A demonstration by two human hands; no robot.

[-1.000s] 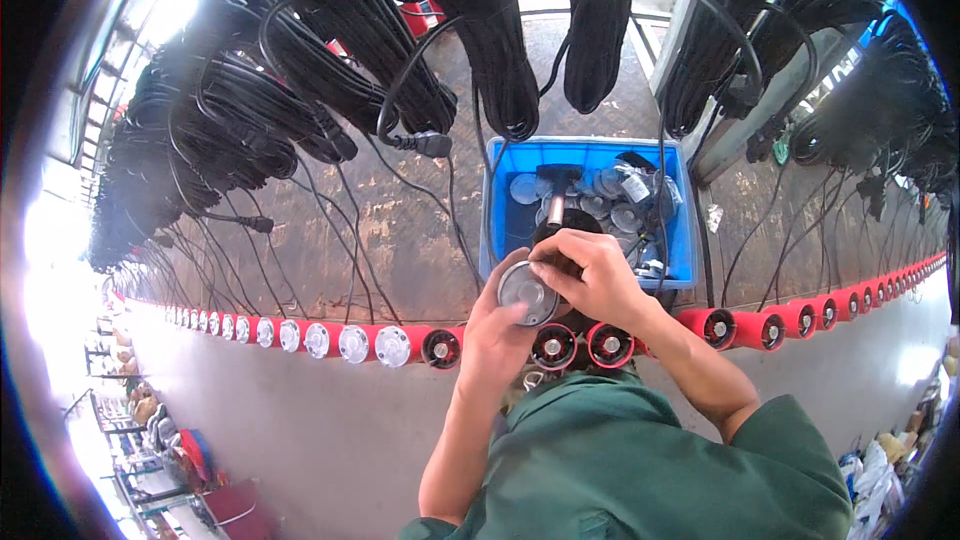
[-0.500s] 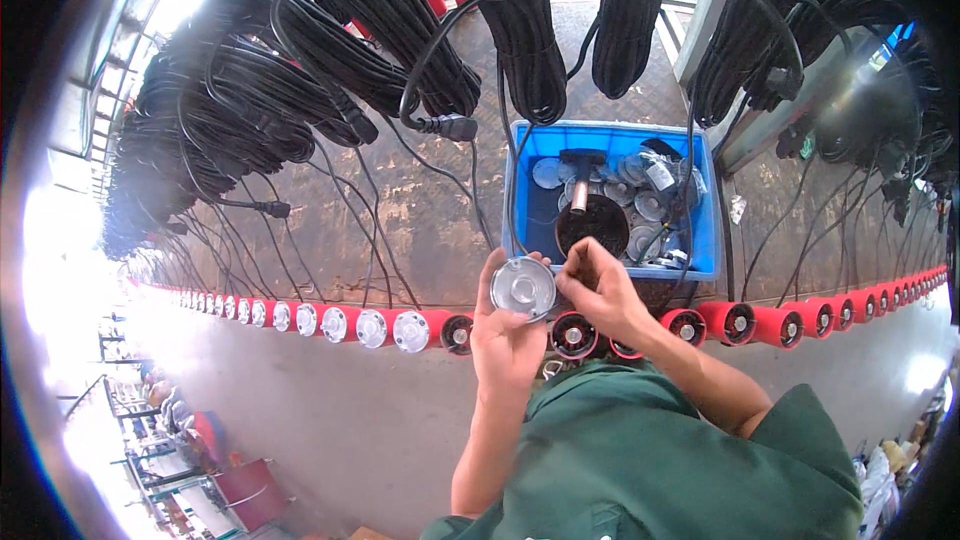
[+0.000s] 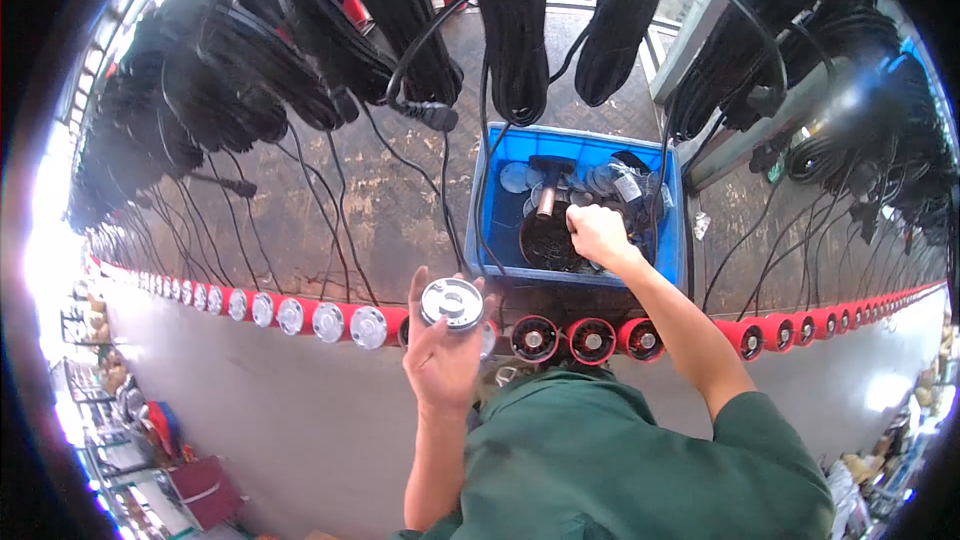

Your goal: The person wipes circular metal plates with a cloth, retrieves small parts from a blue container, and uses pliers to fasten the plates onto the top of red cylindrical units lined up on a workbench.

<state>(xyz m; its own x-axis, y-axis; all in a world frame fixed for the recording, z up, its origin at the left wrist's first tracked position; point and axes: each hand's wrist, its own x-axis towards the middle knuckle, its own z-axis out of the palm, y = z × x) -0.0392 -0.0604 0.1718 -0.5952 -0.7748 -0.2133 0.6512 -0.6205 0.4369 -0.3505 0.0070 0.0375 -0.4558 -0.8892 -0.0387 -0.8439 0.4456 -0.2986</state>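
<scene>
My left hand (image 3: 440, 365) grips a round silver metal cap (image 3: 452, 304) between thumb and fingers, in front of the row of red cylinders (image 3: 535, 338). The cap has a raised ring in its middle and lies face up. My right hand (image 3: 600, 233) is at a dark round bowl (image 3: 552, 243) inside a blue plastic bin (image 3: 590, 277). Its fingers are closed together; whatever is between them is too small to make out. Small dark pieces lie in the bowl. Beside it a hammer (image 3: 547, 195) rests, and several silver caps (image 3: 600, 180) are piled in the bin.
Left of me the red cylinders carry silver caps (image 3: 368, 327); on the right their ends show dark insides (image 3: 592, 340). Bundles of black cable (image 3: 515, 50) hang over the worn brown bench (image 3: 390, 200), with single cords running down to the cylinders. A metal post (image 3: 690, 30) stands at right.
My right hand has left the cap and reached forward to the bowl. My left hand still holds the cap and has shifted left in view. The whole scene has slid left a little.
</scene>
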